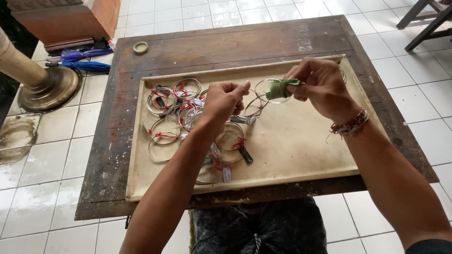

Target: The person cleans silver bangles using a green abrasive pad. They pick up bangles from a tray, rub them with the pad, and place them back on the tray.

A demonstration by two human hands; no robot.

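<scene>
The right hand [320, 87] is held above the far part of a shallow cream tray [292, 150], its grip closed on a small green cloth [281, 88] that is wrapped around the rim of a thin metal bangle [268, 84]. The bangle sticks out to the left of the cloth, lifted clear of the tray, and is pinched through the cloth between thumb and fingers. A beaded red and white bracelet [351, 124] sits on the right wrist. The left hand [223, 101] hovers just beside the bangle, on its left, with thumb and forefinger pressed together at the tips; whether they pinch anything cannot be told. Beneath and to the left of that hand lies a heap of bangles [176, 106], many tied with red thread and some with small dark or pale tags, spread across the left half of the tray. The tray rests on a worn dark wooden bench [216, 47], and a small round lid [140, 47] lies near the bench's far left corner. On the tiled floor [47, 160] to the left stand a brass base [47, 89] and folded umbrellas [82, 59].
</scene>
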